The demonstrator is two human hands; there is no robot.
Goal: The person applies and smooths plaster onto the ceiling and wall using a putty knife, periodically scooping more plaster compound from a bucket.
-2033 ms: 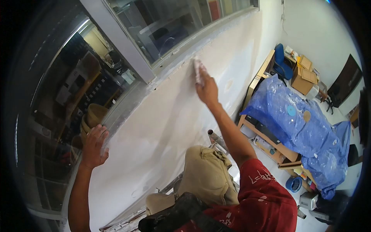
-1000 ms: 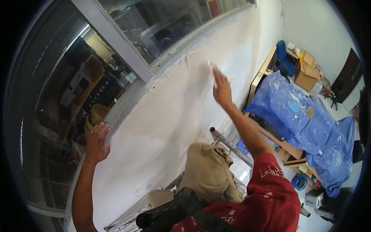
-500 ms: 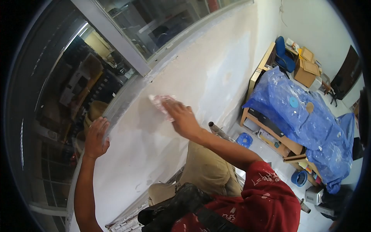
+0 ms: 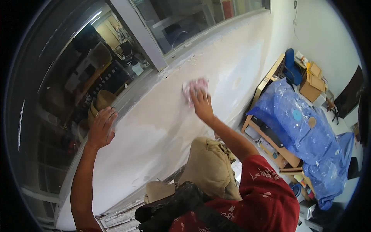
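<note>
My right hand (image 4: 201, 106) presses a crumpled red-and-white cloth (image 4: 196, 86) flat against the wall (image 4: 154, 112). Its fingers lie over the cloth, which sticks out beyond the fingertips. Patches of beige, grey and white mark the wall's surface. On the left, my left hand (image 4: 101, 127) rests on the window ledge (image 4: 133, 94) beside the glass, fingers stretched out and holding nothing. White dust shows on its fingertips.
Window glass (image 4: 89, 73) and a grey upright frame (image 4: 140, 34) border the wall. Below my knees is a paint-spattered metal frame (image 4: 116, 219). At right stands a desk under blue plastic sheeting (image 4: 286, 116), with a blue chair (image 4: 291, 69) and cardboard boxes (image 4: 311, 87) behind it.
My right hand has slid the cloth rightward and slightly up along the wall. The view has shifted a little; my left hand stays on the ledge.
</note>
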